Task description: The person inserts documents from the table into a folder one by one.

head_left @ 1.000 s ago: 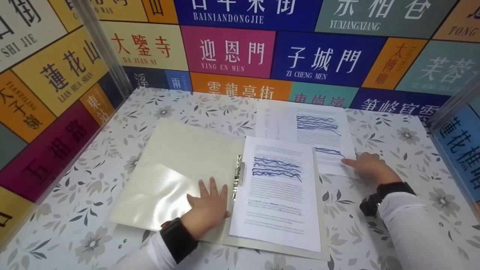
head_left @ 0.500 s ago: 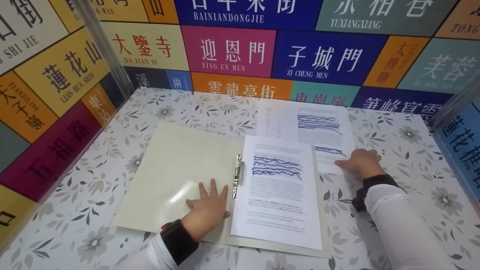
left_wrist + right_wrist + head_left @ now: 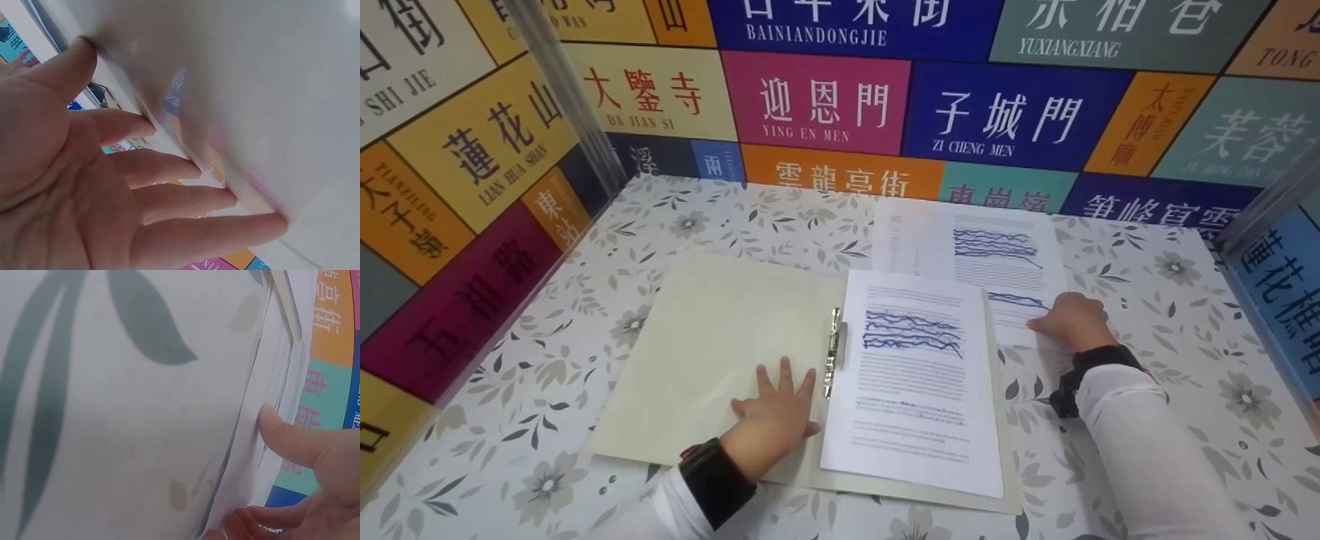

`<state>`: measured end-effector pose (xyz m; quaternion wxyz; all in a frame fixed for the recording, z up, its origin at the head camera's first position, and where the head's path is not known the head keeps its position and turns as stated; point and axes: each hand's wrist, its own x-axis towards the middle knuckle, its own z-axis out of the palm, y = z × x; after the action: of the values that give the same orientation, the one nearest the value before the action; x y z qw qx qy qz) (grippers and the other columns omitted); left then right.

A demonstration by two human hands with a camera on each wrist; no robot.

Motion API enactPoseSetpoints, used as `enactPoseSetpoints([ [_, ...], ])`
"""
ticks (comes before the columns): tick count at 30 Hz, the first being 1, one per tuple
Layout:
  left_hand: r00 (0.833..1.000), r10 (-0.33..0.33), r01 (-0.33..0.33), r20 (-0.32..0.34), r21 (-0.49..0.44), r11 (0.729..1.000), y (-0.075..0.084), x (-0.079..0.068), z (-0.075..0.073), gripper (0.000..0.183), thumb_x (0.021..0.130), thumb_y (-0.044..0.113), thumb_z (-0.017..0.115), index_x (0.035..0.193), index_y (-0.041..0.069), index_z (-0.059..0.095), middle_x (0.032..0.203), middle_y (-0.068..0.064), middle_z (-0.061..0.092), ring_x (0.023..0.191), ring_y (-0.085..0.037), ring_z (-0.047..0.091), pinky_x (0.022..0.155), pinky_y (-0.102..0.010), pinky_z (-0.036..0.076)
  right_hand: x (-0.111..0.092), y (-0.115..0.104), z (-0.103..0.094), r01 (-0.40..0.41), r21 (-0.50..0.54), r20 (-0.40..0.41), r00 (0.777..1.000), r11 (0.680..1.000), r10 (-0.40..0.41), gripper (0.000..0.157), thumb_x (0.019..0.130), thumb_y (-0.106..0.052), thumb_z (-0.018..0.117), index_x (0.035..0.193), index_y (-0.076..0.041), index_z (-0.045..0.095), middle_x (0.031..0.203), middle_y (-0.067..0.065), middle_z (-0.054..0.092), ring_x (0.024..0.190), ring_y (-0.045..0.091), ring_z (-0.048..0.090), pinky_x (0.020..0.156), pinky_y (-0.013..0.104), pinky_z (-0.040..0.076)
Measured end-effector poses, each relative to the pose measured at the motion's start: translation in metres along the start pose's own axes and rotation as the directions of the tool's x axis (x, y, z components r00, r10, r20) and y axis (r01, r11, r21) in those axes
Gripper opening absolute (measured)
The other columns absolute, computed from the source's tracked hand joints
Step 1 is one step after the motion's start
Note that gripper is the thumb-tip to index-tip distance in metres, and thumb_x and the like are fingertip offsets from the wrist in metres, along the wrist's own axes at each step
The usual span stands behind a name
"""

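Note:
An open cream folder (image 3: 712, 315) lies flat, its metal clip (image 3: 832, 352) along the spine. Printed paper with blue scribbled lines (image 3: 915, 397) rests on its right side. My left hand (image 3: 771, 424) lies with spread fingers on the inside of the left cover; in the left wrist view its fingertips (image 3: 275, 225) touch the glossy surface. Behind the folder, partly covered by it, are loose printed sheets (image 3: 1005, 270) with blue scribbles. My right hand (image 3: 1072, 322) pinches their near right corner, thumb (image 3: 275, 424) on top and the other fingers curled at the edge.
A white tablecloth with grey flowers and leaves (image 3: 547, 480) covers the table. Colourful panels with Chinese lettering (image 3: 825, 105) stand behind and at both sides, with clear corner strips (image 3: 585, 112) between them.
My right hand has moved left onto the loose sheets' corner, going from a pointing finger to a pinch. The left hand stays on the cover, whose shiny reflection has faded.

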<state>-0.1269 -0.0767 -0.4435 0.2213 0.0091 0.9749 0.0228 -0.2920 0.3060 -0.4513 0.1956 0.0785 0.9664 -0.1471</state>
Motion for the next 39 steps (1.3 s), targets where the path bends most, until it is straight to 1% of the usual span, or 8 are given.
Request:
enactPoseSetpoints([
  [8,1.0,-0.002,0.002,0.013,-0.004,1.0,0.001,0.0,-0.001,0.078,0.087,0.044,0.062,0.154,0.021,0.027,0.16,-0.019,0.016,0.143,-0.049,0.019,0.095,-0.074,0.037,0.0,0.0,0.001,0.059,0.076,-0.05,0.997,0.995,-0.055,0.062,0.086,-0.027,0.066,0.117,0.024,0.047,0.114,0.04,0.053,0.095,0.046,0.053,0.092,0.059,0.045],
  [14,1.0,-0.004,0.004,0.023,-0.006,1.0,0.0,0.002,0.0,0.079,0.087,0.044,0.062,0.154,0.021,0.026,0.161,-0.019,0.015,0.144,-0.049,0.018,0.095,-0.075,0.037,0.005,0.005,0.005,0.018,0.291,-0.034,0.999,0.957,-0.009,0.07,0.084,-0.019,0.069,0.126,0.026,0.037,0.123,0.043,0.045,0.102,0.045,0.049,0.103,0.057,0.041],
  [17,0.999,-0.01,0.01,0.031,0.006,1.0,0.0,0.004,0.0,0.079,0.087,0.044,0.062,0.154,0.022,0.026,0.161,-0.018,0.016,0.144,-0.049,0.018,0.095,-0.074,0.038,0.006,0.008,0.006,0.008,0.362,-0.039,0.999,0.932,0.006,0.078,0.082,-0.016,0.071,0.131,0.027,0.029,0.128,0.046,0.034,0.109,0.049,0.042,0.108,0.059,0.035],
  [21,0.999,-0.023,0.022,0.043,0.01,1.0,0.001,0.005,-0.001,0.08,0.087,0.044,0.062,0.154,0.022,0.026,0.161,-0.018,0.015,0.144,-0.048,0.018,0.095,-0.073,0.039,0.006,0.01,0.006,-0.024,0.372,-0.045,0.998,0.928,0.044,0.095,0.082,-0.018,0.071,0.138,0.026,0.008,0.136,0.048,0.017,0.123,0.057,0.029,0.112,0.062,0.024],
  [25,0.998,-0.028,0.029,0.049,-0.002,1.0,0.002,0.005,-0.001,0.081,0.086,0.044,0.062,0.154,0.022,0.025,0.161,-0.018,0.014,0.144,-0.048,0.017,0.096,-0.074,0.038,0.006,0.011,0.006,-0.024,0.362,-0.047,0.998,0.932,0.044,0.101,0.083,-0.02,0.07,0.138,0.024,-0.003,0.139,0.05,0.015,0.131,0.059,0.023,0.116,0.06,0.02],
  [30,0.999,-0.031,0.032,0.045,-0.019,0.999,0.002,0.005,-0.001,0.082,0.086,0.044,0.063,0.154,0.023,0.025,0.161,-0.018,0.014,0.144,-0.048,0.016,0.096,-0.074,0.037,0.006,0.012,0.007,0.002,0.352,-0.056,0.998,0.936,0.019,0.097,0.084,-0.021,0.07,0.137,0.026,0.004,0.136,0.049,0.024,0.131,0.057,0.028,0.116,0.059,0.021],
  [34,0.999,-0.02,0.02,0.029,-0.013,1.0,0.002,0.004,0.0,0.081,0.086,0.044,0.063,0.154,0.022,0.026,0.161,-0.019,0.016,0.144,-0.049,0.018,0.095,-0.074,0.038,0.005,0.014,0.008,0.005,0.35,-0.051,0.999,0.937,0.013,0.097,0.085,-0.021,0.07,0.139,0.025,0.004,0.137,0.048,0.024,0.13,0.056,0.028,0.116,0.059,0.022],
  [39,1.0,-0.015,0.014,0.01,0.005,1.0,0.002,0.004,0.0,0.08,0.086,0.045,0.063,0.154,0.021,0.027,0.16,-0.02,0.018,0.143,-0.049,0.021,0.093,-0.074,0.039,0.005,0.016,0.01,0.056,0.367,-0.128,0.992,0.928,-0.01,0.086,0.084,-0.015,0.068,0.137,0.024,0.013,0.134,0.046,0.031,0.128,0.056,0.033,0.114,0.059,0.026],
])
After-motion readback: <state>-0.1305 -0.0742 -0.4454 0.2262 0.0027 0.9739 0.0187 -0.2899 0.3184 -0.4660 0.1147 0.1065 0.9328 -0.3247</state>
